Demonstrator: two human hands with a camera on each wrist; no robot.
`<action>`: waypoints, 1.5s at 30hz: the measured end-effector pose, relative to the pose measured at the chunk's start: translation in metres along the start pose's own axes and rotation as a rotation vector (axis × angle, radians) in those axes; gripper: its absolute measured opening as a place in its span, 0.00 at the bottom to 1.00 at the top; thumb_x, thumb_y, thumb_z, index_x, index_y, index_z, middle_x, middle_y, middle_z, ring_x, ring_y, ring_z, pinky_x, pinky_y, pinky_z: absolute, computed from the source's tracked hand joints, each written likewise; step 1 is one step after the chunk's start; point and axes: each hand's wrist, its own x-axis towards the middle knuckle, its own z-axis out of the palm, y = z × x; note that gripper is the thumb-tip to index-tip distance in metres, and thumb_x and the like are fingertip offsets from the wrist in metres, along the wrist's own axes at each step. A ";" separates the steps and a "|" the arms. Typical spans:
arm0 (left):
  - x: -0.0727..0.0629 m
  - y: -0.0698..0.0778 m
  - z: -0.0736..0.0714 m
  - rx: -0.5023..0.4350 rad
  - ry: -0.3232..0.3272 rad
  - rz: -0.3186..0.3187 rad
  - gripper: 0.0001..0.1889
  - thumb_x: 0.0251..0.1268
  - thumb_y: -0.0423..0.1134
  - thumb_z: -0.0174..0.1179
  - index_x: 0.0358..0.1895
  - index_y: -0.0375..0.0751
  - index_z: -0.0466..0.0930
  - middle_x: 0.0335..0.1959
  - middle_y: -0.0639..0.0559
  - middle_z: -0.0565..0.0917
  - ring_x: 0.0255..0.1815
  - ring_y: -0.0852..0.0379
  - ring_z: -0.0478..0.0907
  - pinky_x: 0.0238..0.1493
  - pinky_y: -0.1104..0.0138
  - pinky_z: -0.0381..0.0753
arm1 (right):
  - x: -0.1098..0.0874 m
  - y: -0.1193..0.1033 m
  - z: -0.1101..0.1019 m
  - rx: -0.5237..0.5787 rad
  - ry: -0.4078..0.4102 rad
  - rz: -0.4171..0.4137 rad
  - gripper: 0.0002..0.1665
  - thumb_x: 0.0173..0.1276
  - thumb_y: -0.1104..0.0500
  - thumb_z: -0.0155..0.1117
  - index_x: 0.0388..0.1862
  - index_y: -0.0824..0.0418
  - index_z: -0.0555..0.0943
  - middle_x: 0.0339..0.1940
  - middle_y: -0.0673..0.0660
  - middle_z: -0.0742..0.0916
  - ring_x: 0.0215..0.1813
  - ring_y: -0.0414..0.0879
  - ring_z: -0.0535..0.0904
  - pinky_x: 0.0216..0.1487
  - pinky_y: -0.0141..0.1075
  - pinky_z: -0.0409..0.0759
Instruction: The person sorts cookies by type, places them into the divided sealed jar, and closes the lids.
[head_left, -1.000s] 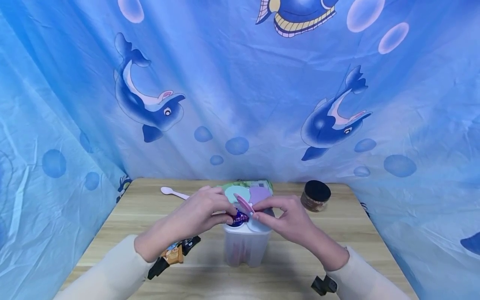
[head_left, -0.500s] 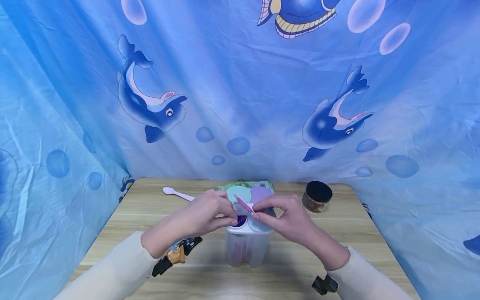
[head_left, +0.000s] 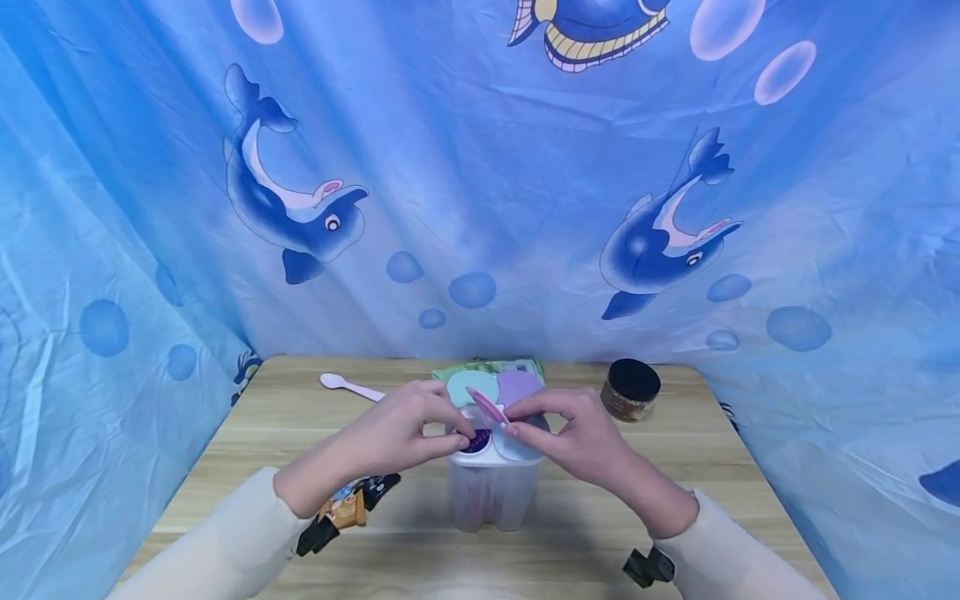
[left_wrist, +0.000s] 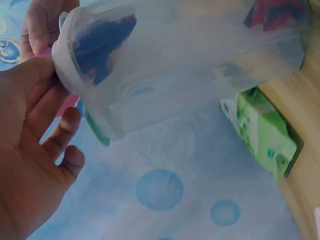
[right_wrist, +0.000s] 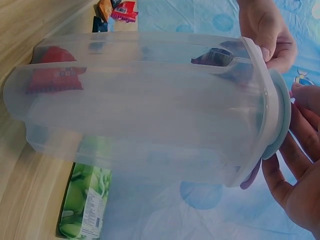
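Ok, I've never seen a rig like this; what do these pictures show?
No robot here, only someone's bare left hand and right hand. The big view comes from a head camera looking down; the sideways ones from each wrist. The right hand pinches a raised pink lid; the left hand is at the opening of a clear container, by a purple packet, its grip unclear. A spoon, snack packets, a green pack and a black-lidded jar share the table.

L hand [head_left: 411,426] loosely bent nr R hand [head_left: 576,434] in thumb-index pinch, both forearms [head_left: 660,502] angled inward
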 end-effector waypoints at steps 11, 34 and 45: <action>-0.012 -0.001 -0.005 -0.022 0.044 0.036 0.08 0.70 0.43 0.67 0.48 0.53 0.89 0.45 0.67 0.87 0.48 0.65 0.80 0.49 0.65 0.82 | -0.001 -0.004 0.000 -0.003 -0.010 0.028 0.08 0.63 0.61 0.77 0.42 0.53 0.91 0.36 0.46 0.92 0.37 0.36 0.87 0.38 0.36 0.85; -0.156 -0.097 -0.021 -0.181 0.156 -0.576 0.14 0.72 0.46 0.66 0.56 0.48 0.85 0.50 0.54 0.87 0.45 0.66 0.82 0.43 0.67 0.84 | -0.001 -0.003 -0.002 -0.016 -0.009 0.024 0.09 0.62 0.62 0.78 0.41 0.53 0.91 0.35 0.45 0.92 0.36 0.35 0.86 0.35 0.37 0.85; -0.223 -0.144 -0.010 -0.249 0.129 -0.652 0.25 0.68 0.42 0.69 0.66 0.42 0.78 0.63 0.40 0.81 0.52 0.70 0.78 0.46 0.66 0.84 | -0.001 -0.003 -0.002 -0.015 -0.002 0.002 0.08 0.63 0.62 0.77 0.41 0.54 0.91 0.35 0.46 0.92 0.37 0.36 0.87 0.37 0.37 0.85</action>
